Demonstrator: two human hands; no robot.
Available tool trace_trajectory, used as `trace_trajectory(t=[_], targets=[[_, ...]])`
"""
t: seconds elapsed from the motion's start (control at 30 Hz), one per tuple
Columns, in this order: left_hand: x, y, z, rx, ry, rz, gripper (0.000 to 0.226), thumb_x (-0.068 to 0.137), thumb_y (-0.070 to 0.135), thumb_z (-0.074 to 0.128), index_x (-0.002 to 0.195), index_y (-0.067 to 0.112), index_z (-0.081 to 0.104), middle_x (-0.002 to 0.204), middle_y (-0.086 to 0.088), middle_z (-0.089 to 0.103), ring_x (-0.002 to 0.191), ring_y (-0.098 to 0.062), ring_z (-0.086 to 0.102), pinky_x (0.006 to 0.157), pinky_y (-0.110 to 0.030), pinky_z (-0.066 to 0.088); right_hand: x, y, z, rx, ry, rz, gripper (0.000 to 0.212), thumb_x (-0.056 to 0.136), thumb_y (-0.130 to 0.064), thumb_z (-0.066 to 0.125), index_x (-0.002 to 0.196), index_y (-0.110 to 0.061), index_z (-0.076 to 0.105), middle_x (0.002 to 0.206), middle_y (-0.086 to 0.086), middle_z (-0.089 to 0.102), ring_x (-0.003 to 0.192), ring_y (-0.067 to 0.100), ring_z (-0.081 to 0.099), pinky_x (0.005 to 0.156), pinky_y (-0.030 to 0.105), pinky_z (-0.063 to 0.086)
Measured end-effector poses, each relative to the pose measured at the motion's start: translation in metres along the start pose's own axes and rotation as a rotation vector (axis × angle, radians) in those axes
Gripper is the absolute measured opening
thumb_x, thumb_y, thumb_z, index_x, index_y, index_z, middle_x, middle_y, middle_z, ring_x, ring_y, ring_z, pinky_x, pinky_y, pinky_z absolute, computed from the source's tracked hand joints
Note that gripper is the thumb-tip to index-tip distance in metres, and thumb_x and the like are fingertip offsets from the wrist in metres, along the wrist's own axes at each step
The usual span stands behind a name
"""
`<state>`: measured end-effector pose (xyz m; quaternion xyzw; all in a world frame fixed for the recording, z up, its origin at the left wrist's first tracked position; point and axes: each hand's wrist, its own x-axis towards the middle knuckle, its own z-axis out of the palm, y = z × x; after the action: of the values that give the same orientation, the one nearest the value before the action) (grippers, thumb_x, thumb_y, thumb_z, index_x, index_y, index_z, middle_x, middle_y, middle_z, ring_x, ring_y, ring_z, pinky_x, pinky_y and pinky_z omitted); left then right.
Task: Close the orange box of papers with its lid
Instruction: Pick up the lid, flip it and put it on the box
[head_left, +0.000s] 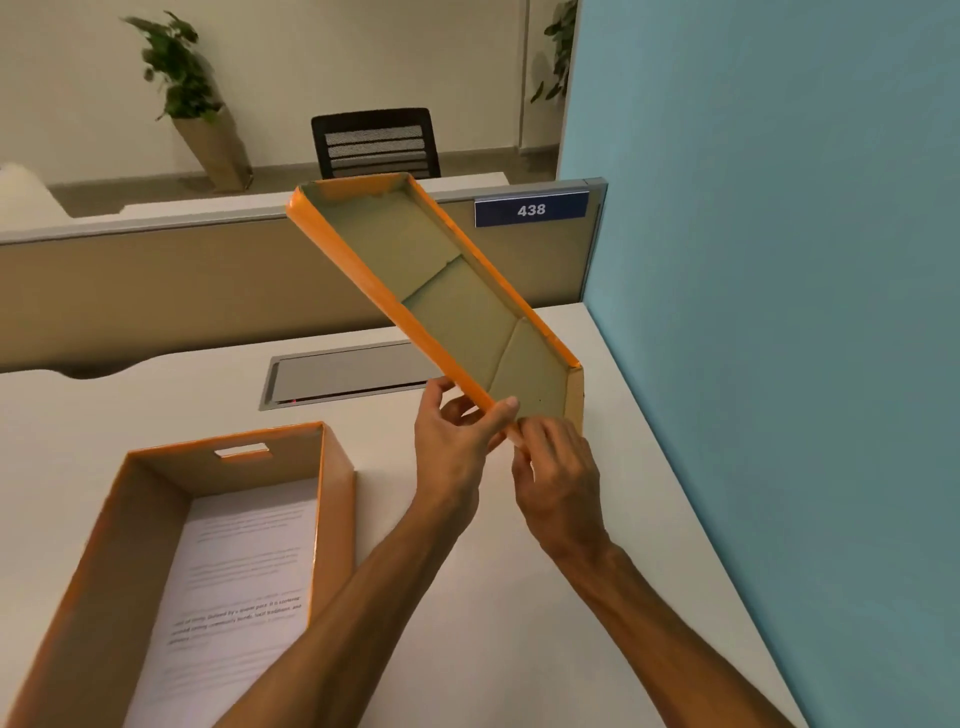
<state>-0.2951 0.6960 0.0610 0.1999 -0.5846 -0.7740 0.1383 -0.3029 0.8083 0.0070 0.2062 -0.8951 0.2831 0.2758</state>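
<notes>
The orange box stands open on the white desk at lower left, with printed papers lying flat inside. The orange lid is in the air to the right of the box, tilted steeply, its brown cardboard inside facing me. My left hand pinches the lid's near long edge, thumb on the inner side. My right hand grips the same near corner from below. The lid is apart from the box.
A grey cable hatch is set into the white desk behind the box. A beige partition with a blue "438" sign runs along the back. A teal wall panel bounds the right side.
</notes>
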Motion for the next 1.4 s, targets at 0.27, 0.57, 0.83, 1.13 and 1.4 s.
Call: trace_trajectory(t=[0.27, 0.57, 0.83, 1.13, 1.4], targets=[[-0.014, 0.050, -0.014, 0.147, -0.092, 0.216, 0.068, 0.076, 0.050, 0.074, 0.133, 0.026, 0.049, 0.124, -0.003, 0.067, 0.108, -0.023, 0.068, 0.090, -0.043, 0.057, 0.021, -0.043, -0.033, 0.205, 0.180, 0.114, 0.033, 0.088, -0.029, 0.069, 0.107, -0.002, 0.066, 0.100, 0.015, 0.070, 0.086, 0.025, 0.068, 0.078, 0.037, 0.060], [0.000, 0.055, -0.130, 0.449, -0.189, 0.104, 0.081, 0.078, 0.056, 0.070, 0.145, 0.022, 0.037, 0.148, -0.005, 0.046, 0.130, -0.022, 0.048, 0.106, -0.047, 0.042, 0.010, -0.113, -0.076, 0.510, 0.119, 0.398, 0.032, 0.086, -0.041, 0.068, 0.110, -0.024, 0.057, 0.111, -0.002, 0.066, 0.084, 0.015, 0.064, 0.080, 0.032, 0.055], [-0.025, 0.074, -0.231, 0.335, -0.266, -0.030, 0.064, 0.089, 0.039, 0.064, 0.145, 0.020, 0.038, 0.144, -0.008, 0.049, 0.122, -0.028, 0.054, 0.087, -0.041, 0.053, -0.030, -0.161, -0.090, 0.918, 0.076, 0.523, 0.028, 0.079, -0.040, 0.075, 0.104, -0.044, 0.065, 0.108, -0.012, 0.073, 0.093, 0.020, 0.071, 0.076, 0.038, 0.060], [-0.060, 0.107, -0.310, 0.381, -0.211, -0.047, 0.050, 0.087, 0.023, 0.069, 0.134, 0.020, 0.051, 0.125, -0.003, 0.062, 0.108, -0.028, 0.063, 0.080, -0.040, 0.054, -0.043, -0.189, -0.092, 1.145, 0.039, 0.671, 0.037, 0.084, -0.021, 0.074, 0.115, -0.034, 0.059, 0.107, -0.011, 0.073, 0.093, 0.023, 0.072, 0.068, 0.036, 0.061], [-0.102, 0.135, -0.362, 0.364, -0.103, -0.035, 0.049, 0.084, 0.023, 0.072, 0.129, 0.016, 0.054, 0.120, -0.003, 0.065, 0.110, -0.031, 0.063, 0.077, -0.038, 0.056, -0.051, -0.203, -0.077, 1.164, -0.204, 0.726, 0.032, 0.086, -0.026, 0.071, 0.116, -0.029, 0.061, 0.117, -0.002, 0.066, 0.104, 0.026, 0.064, 0.075, 0.044, 0.058]])
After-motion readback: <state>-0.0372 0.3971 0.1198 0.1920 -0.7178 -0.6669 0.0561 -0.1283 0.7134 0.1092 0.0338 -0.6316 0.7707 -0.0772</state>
